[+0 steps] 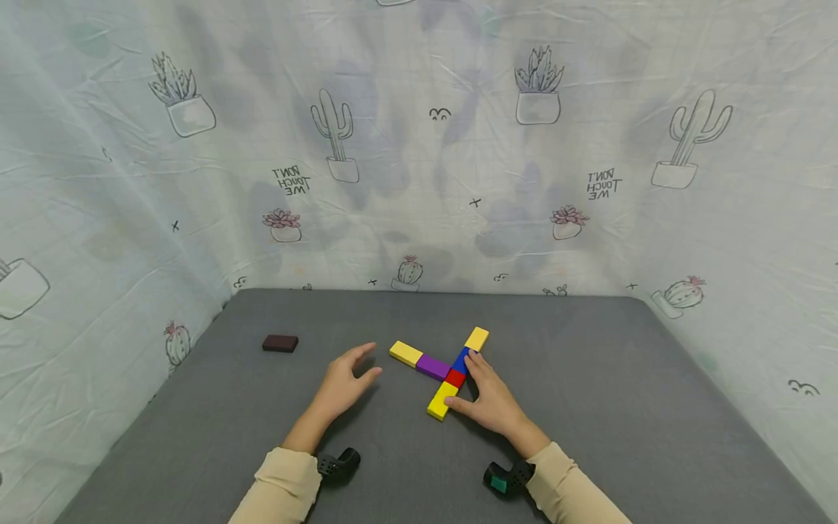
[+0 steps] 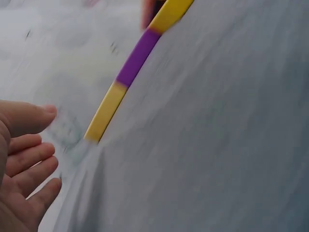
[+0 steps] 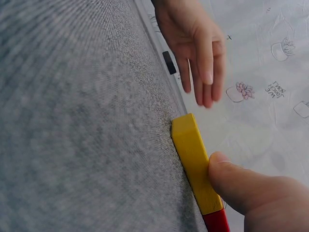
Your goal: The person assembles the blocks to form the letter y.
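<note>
Flat blocks form a T-like shape on the grey table. One row has a yellow block [image 1: 477, 338], a blue block [image 1: 461, 361], a red block [image 1: 455, 378] and a nearer yellow block [image 1: 441, 402]. Branching left from it are a purple block [image 1: 433, 367] and a pale yellow block [image 1: 405, 354]. My right hand [image 1: 492, 402] rests along the row's right side, its thumb touching the nearer yellow block and its extended fingertips at the blue one. Left of the branch, my left hand [image 1: 345, 383] is held apart from the blocks, fingers relaxed, holding nothing.
A dark brown block [image 1: 280, 343] lies by itself at the table's left. Behind and beside the grey table [image 1: 589, 407] hangs a pale curtain [image 1: 419, 145] printed with plants. Each wrist wears a black device, one near the left sleeve [image 1: 339, 463].
</note>
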A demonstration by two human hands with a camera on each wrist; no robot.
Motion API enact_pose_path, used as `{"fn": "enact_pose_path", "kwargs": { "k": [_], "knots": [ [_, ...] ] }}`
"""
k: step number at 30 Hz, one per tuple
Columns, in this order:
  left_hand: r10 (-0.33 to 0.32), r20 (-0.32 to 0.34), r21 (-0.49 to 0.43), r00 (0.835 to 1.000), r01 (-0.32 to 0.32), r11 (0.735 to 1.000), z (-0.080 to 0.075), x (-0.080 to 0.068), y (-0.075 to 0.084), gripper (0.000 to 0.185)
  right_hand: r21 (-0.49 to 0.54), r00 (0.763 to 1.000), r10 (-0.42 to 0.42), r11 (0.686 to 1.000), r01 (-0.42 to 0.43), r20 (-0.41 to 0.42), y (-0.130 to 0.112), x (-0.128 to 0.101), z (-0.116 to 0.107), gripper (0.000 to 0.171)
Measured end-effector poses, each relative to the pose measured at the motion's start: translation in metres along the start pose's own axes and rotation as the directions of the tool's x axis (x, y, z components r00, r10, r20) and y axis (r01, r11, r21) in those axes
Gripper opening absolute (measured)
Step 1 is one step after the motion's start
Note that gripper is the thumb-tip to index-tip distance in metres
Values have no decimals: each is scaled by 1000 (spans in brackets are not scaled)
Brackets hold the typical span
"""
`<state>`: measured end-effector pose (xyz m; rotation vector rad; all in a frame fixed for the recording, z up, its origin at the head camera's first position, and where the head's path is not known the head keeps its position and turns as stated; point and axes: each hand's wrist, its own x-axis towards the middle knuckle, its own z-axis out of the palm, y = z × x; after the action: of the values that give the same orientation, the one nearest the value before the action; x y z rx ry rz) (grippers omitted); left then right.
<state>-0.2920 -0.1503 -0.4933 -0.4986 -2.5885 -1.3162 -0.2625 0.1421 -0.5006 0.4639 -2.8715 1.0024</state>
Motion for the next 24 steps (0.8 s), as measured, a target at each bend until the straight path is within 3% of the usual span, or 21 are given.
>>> {"fn": "enact_pose_path", "kwargs": {
  "k": [6,9,11,15,18,21,24],
  "knots": [
    [-88,-103,61,991,95,994,-36,1,-21,50,-13,1000,-7,1000,7,-1,0,-1,0,90],
    [-152,-183,78,971,169,983,-54,-1,-31,51,-14,1000,-7,1000,7,3,0,-1,0,91],
    [-213,-246,80,945,239,968,-64,-3,-37,52,-11,1000,-7,1000,7,6,0,-1,0,91],
    [-347,-367,27,863,383,923,-78,-9,-47,54,-7,1000,-3,1000,3,7,1,-1,0,91],
    [-404,-426,-22,809,437,899,-84,-11,-52,59,-7,1000,1,1000,-1,7,1,-1,-1,91],
    [-432,-454,-38,779,467,883,-86,-12,-57,66,-4,1000,2,1000,-2,7,1,-1,-1,90],
    [-455,-455,-47,766,489,871,-87,-13,-62,71,-9,1000,1,1000,-1,11,1,-1,-1,90]
  ]
}}
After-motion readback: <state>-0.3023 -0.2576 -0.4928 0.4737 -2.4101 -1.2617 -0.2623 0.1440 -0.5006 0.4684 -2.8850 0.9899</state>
